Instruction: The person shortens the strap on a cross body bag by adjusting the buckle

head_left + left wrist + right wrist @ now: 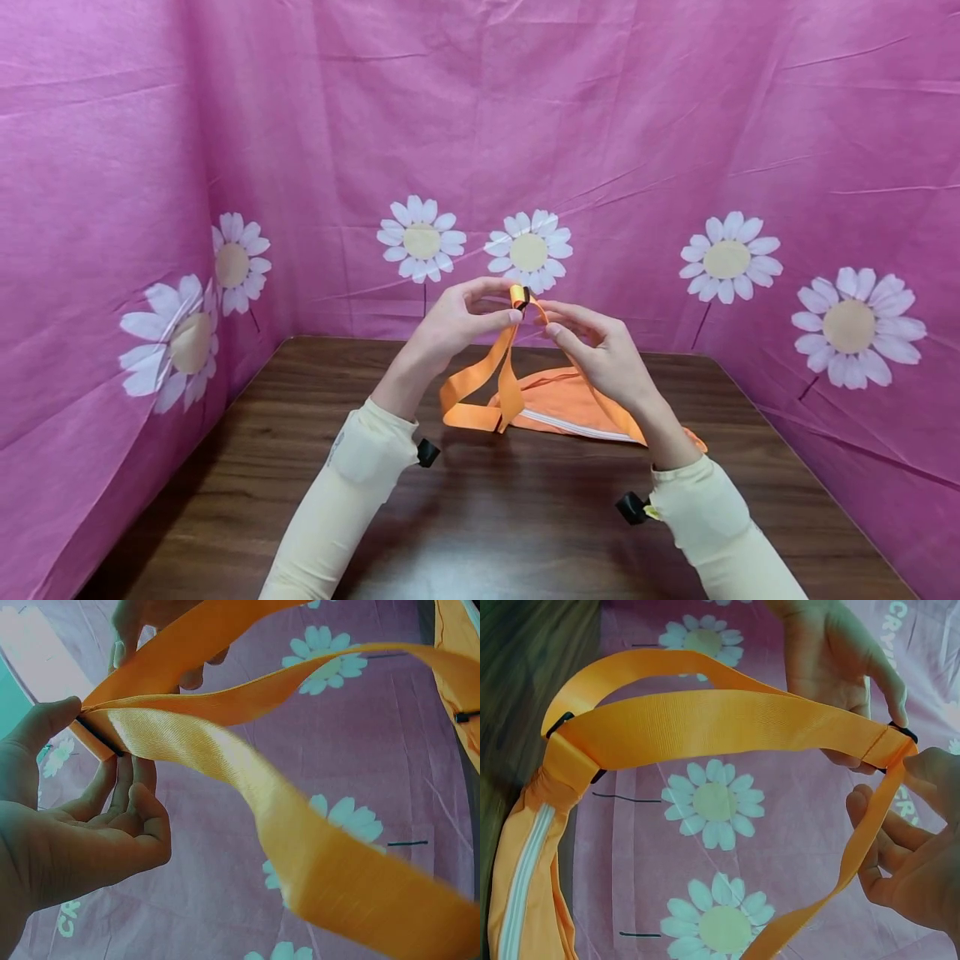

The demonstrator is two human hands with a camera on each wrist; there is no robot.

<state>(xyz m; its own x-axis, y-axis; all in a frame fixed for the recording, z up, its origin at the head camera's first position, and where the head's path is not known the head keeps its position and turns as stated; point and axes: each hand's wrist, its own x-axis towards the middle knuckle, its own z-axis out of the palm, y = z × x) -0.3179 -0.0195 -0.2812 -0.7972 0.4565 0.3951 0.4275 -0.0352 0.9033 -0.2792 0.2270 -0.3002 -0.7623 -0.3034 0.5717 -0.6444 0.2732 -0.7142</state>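
An orange waist bag [558, 396] with a white zipper [577, 427] lies on the table, its orange webbing strap [480, 375] lifted in loops. With thumb and fingers, my left hand [450, 323] pinches the black slider buckle [101, 736] where the strap doubles over. Just to the right, my right hand [606, 354] pinches the strap close to that buckle, as the right wrist view shows. A second black fitting [559, 725] joins the strap to the bag's end. Part of the bag is hidden behind the right hand and forearm.
The dark wooden table [495, 517] spreads under both forearms. Pink cloth [480, 100] printed with white daisies stands around the back and sides. A small black device [632, 507] sits at the right wrist, another [427, 452] at the left.
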